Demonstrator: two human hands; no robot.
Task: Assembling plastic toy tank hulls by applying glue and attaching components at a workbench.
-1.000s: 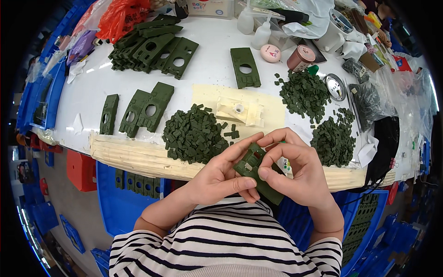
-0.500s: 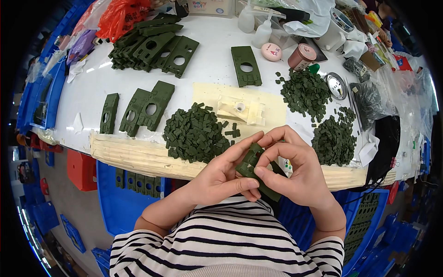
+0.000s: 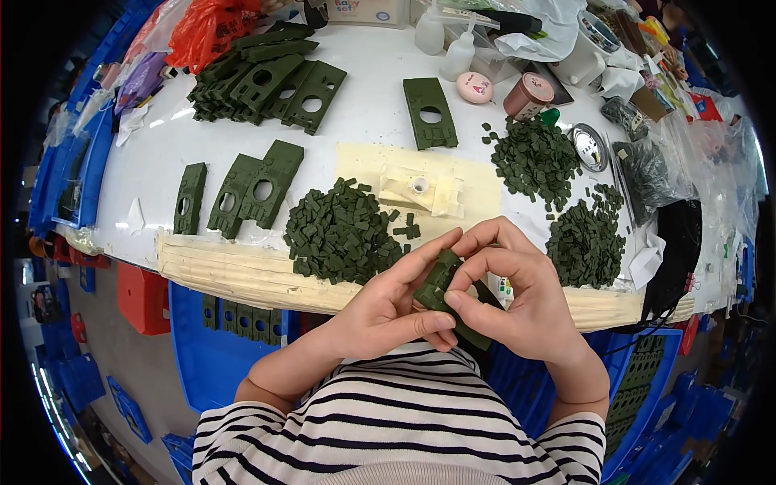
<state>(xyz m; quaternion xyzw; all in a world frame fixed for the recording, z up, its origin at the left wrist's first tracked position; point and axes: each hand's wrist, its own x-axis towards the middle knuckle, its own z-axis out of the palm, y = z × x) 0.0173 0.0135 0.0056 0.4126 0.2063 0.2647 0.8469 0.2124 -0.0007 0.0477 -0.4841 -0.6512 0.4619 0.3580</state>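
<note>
Just beyond the table's front edge, close to my body, I hold a dark green plastic model tank hull [image 3: 434, 288]. My left hand [image 3: 396, 311] is wrapped round it from the left, with the thumb along its near side. My right hand [image 3: 517, 303] closes on it from the right, thumb and forefinger pinched at its surface. Whether a small part sits in that pinch is hidden. On the table before my hands lies a heap of small dark green plastic pieces [image 3: 343, 234]. Behind it a taped cream-coloured block [image 3: 420, 191] with a round hole rests on a yellowish sheet [image 3: 481, 174].
Similar green hulls [image 3: 263, 190] stand at left, more are stacked [image 3: 250, 81] far left, and a single hull [image 3: 430, 113] lies at the back. Two further heaps of pieces [image 3: 533, 162] are at right. A padded strip [image 3: 226, 263] lines the table edge; blue bins [image 3: 186, 356] sit below.
Both hands keep their hold on the hull almost unmoved. The whole view has shifted very slightly.
</note>
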